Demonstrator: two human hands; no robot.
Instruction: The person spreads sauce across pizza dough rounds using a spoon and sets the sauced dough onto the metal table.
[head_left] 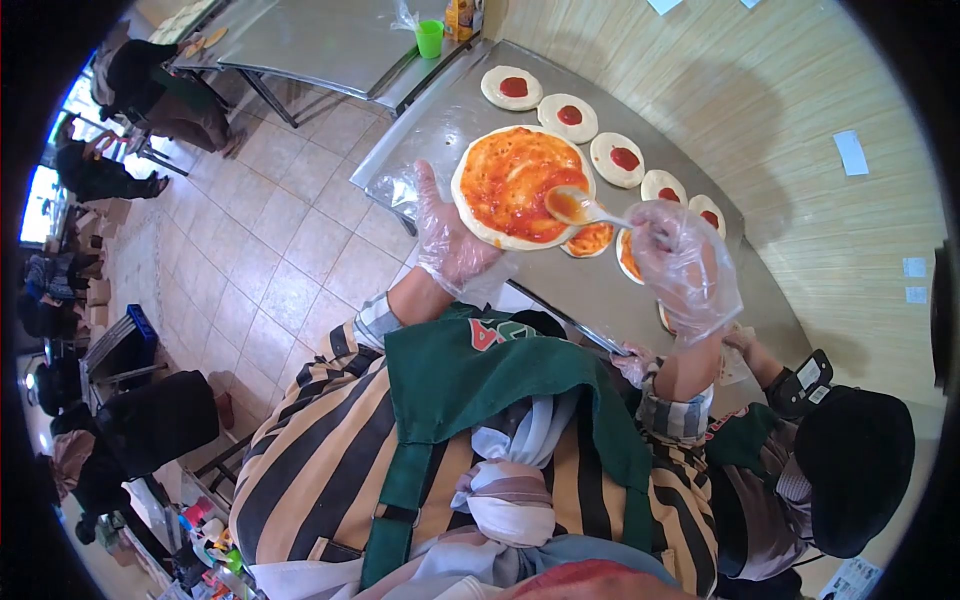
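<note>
The large pizza base (520, 185) is lying on the steel counter (590, 290), red sauce covering most of it. The spoon (575, 205) is resting on its right edge, its handle being pinched by the closed fingers of the gloved right hand (683, 268). The gloved left hand (450, 240) is lying open, fingers spread flat, touching the base's left rim. Smaller sauced rounds (568, 117) are sitting just beyond.
</note>
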